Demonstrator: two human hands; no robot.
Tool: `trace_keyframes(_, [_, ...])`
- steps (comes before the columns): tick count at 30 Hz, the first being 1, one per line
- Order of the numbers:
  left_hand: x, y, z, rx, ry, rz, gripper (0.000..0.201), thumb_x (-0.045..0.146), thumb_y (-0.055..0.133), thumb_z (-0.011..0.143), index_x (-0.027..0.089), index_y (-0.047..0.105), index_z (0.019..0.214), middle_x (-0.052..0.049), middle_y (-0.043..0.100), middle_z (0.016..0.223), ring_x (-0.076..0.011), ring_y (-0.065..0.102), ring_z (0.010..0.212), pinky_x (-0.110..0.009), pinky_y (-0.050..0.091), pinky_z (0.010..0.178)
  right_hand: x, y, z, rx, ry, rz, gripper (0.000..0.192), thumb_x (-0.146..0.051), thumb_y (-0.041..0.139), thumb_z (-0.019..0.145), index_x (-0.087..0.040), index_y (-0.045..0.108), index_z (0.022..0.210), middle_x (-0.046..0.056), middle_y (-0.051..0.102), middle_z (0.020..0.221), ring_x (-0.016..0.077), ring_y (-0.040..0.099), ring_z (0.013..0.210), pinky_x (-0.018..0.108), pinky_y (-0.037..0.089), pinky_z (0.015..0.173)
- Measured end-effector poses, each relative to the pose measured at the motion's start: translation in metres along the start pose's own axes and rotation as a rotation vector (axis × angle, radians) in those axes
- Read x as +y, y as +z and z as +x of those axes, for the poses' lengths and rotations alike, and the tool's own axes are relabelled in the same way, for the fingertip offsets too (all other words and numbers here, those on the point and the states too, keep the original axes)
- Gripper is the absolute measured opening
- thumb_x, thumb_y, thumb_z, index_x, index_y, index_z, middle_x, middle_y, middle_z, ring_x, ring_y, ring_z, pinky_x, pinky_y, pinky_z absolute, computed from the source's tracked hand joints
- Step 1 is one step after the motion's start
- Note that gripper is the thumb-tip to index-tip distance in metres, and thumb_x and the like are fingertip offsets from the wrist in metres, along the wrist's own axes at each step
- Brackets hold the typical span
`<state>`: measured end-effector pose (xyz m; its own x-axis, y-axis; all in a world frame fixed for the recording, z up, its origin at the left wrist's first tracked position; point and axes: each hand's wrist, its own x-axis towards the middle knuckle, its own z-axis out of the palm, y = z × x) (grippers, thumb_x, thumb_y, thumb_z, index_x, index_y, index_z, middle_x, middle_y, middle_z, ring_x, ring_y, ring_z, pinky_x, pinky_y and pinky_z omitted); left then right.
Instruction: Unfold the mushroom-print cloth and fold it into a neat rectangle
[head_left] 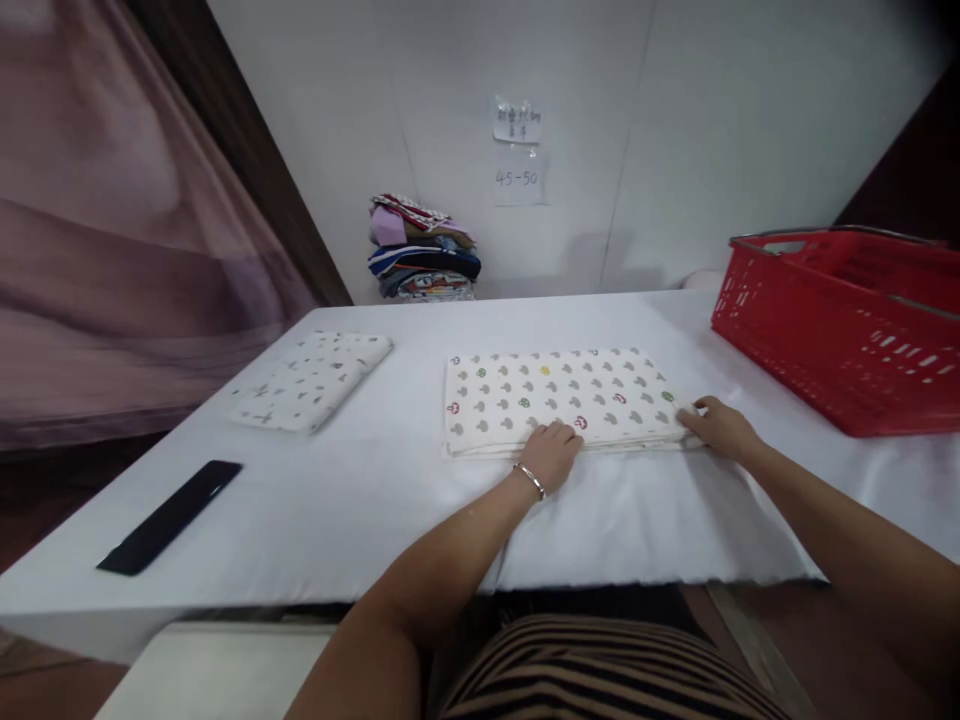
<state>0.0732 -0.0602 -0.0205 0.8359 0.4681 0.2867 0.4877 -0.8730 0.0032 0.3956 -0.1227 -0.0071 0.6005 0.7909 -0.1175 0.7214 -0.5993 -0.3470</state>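
Note:
A folded white cloth [555, 395] printed with grey, red, green and yellow mushrooms lies flat on the white-covered table in front of me. My left hand [551, 457], a silver bracelet at its wrist, rests on the middle of the cloth's near edge with its fingers laid over the top. At the near right corner, my right hand [724, 428] pinches the cloth's edge between thumb and fingers. A second folded white cloth [311, 380] with small dark prints lies to the left, apart from both hands.
A red plastic basket [840, 320] stands on the table's right side. Near the left front lies a flat black object [171, 517], perhaps a phone. Folded fabrics [424, 250] are stacked against the wall, beside paper signs [517, 180]. A pink curtain [135, 220] hangs at left.

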Motion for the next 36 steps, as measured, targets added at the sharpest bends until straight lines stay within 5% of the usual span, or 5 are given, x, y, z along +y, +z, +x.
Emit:
trace_keyframes(6, [-0.002, -0.012, -0.006, -0.029, -0.086, -0.031, 0.017, 0.013, 0.046, 0.082, 0.019, 0.057, 0.095, -0.006, 0.057, 0.099, -0.0200, 0.047, 0.093, -0.035, 0.037, 0.077, -0.015, 0.008, -0.021, 0.366, -0.619, -0.133, 0.038, -0.036, 0.041, 0.087, -0.013, 0.056, 0.112, 0.016, 0.059, 0.110, 0.0284, 0.053, 0.103, 0.042, 0.042, 0.087])
trace_keyframes(9, [-0.004, -0.017, -0.008, -0.041, -0.124, -0.027, 0.015, 0.016, 0.046, 0.083, 0.019, 0.057, 0.091, -0.006, 0.058, 0.098, -0.0201, 0.048, 0.093, -0.035, 0.038, 0.078, -0.049, 0.020, -0.043, 0.290, -1.009, 0.007, 0.026, -0.028, 0.041, 0.088, -0.019, 0.062, 0.099, 0.010, 0.062, 0.102, 0.0231, 0.056, 0.097, 0.040, 0.043, 0.087])
trace_keyframes(12, [-0.009, -0.019, -0.014, -0.023, -0.156, -0.013, 0.013, 0.017, 0.047, 0.083, 0.020, 0.057, 0.090, -0.005, 0.058, 0.095, -0.0202, 0.049, 0.092, -0.035, 0.038, 0.076, -0.085, 0.036, -0.063, 0.233, -1.175, 0.125, 0.022, -0.025, 0.044, 0.088, -0.020, 0.062, 0.098, 0.009, 0.063, 0.101, 0.0216, 0.056, 0.096, 0.038, 0.045, 0.085])
trace_keyframes(26, [-0.064, -0.033, -0.076, 0.139, -0.268, -0.094, 0.024, 0.033, 0.043, 0.089, 0.020, 0.061, 0.095, -0.005, 0.060, 0.096, -0.0178, 0.051, 0.088, -0.032, 0.041, 0.077, -0.129, 0.062, -0.086, 0.094, -1.109, 0.237, 0.024, -0.029, 0.043, 0.091, -0.021, 0.066, 0.089, 0.006, 0.062, 0.094, 0.0190, 0.053, 0.091, 0.034, 0.041, 0.080])
trace_keyframes(36, [-0.073, -0.035, -0.062, 0.023, -0.253, -0.110, 0.021, 0.027, 0.046, 0.088, 0.020, 0.064, 0.082, -0.004, 0.060, 0.087, -0.0165, 0.051, 0.082, -0.030, 0.041, 0.072, -0.150, 0.063, -0.082, 0.009, -1.110, 0.114, 0.022, -0.028, 0.046, 0.089, -0.021, 0.067, 0.084, 0.005, 0.060, 0.084, 0.0183, 0.051, 0.082, 0.030, 0.040, 0.070])
